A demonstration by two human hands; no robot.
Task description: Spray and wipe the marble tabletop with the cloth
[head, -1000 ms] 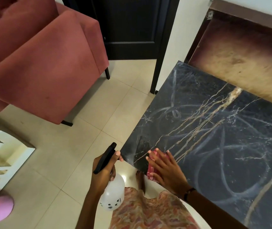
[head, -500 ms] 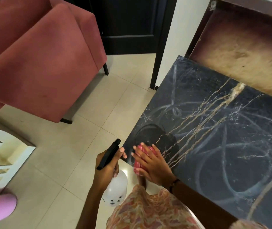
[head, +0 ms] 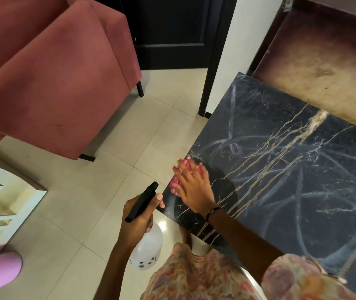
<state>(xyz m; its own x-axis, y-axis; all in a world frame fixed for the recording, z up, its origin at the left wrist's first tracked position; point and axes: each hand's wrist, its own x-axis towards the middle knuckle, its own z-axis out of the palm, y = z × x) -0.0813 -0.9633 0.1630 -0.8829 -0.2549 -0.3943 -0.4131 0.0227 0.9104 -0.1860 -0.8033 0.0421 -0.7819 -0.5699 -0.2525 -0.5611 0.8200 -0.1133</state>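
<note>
Black marble worktop [head: 291,169], gold veins, hazy swirl streaks over most of it; tiled floor and red armchair [head: 53,72] to the left. Right hand [head: 192,187] spread flat, fingers wide, pressing pink cloth [head: 176,181] at the worktop's left edge near the corner. Left hand [head: 138,221] wrapped around spray bottle [head: 147,250], held off the worktop over the floor, nozzle toward the slab. Risks: cloth mostly under the palm at the very edge, could slide off; wet streaks may dry hazy; stray spray would hit the floor.
</note>
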